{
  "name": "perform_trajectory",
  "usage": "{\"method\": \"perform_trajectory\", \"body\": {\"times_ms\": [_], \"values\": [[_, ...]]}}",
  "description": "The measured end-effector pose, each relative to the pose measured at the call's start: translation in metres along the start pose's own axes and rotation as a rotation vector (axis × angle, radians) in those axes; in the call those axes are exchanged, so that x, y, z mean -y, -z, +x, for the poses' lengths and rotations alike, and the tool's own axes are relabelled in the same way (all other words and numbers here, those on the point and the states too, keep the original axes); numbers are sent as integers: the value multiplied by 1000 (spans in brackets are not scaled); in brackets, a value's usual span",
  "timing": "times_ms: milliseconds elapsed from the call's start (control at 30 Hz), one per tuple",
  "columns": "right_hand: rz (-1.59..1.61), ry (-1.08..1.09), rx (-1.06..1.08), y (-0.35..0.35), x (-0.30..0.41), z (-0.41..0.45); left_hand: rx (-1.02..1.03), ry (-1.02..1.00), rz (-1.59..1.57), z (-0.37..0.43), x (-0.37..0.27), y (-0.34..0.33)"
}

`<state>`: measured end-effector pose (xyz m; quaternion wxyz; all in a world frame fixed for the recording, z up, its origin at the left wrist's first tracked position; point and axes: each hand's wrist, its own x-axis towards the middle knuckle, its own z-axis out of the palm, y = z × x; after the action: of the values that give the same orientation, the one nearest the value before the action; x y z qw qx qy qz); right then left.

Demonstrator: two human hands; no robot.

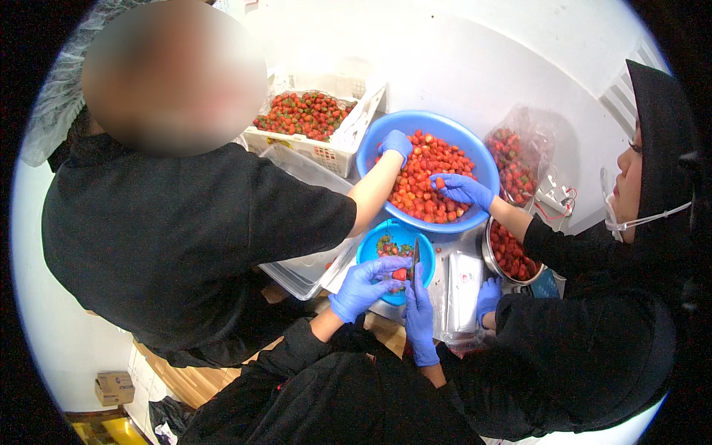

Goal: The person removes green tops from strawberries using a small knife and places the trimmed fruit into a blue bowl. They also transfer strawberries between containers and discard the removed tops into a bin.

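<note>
My left hand [359,286], in a blue glove, pinches a red strawberry [399,274] between thumb and fingers. In my gloved right hand [420,320] is a knife [415,258], its dark blade pointing up and away, close beside the strawberry. Both hands are over a small bright blue basin [426,253], which holds green strawberry tops and bits of fruit [392,246]. Just beyond it stands a large blue basin [487,153] full of red strawberries [425,189], most without leaves.
One co-worker's gloved hand [396,146] reaches into the large basin; another's hand [464,189] holds a strawberry above it. Around them are a white crate [303,143] of strawberries, a plastic bag [514,161] of them, a metal pot [489,253], white packets [464,292] and a power strip [553,194].
</note>
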<state>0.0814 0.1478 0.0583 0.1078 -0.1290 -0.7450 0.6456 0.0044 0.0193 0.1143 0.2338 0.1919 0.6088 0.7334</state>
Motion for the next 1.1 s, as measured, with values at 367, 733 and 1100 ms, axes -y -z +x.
{"method": "perform_trajectory", "body": {"times_ms": [367,733,1100], "values": [[84,-116,6,-9,7,1,-557,-960,703,102,-94,-15],[210,-219,-2,-8,27,1,-565,-864,1869,322,-150,97],[365,-215,-170,8,14,26,-1082,699,2061,344,-213,294]]}}
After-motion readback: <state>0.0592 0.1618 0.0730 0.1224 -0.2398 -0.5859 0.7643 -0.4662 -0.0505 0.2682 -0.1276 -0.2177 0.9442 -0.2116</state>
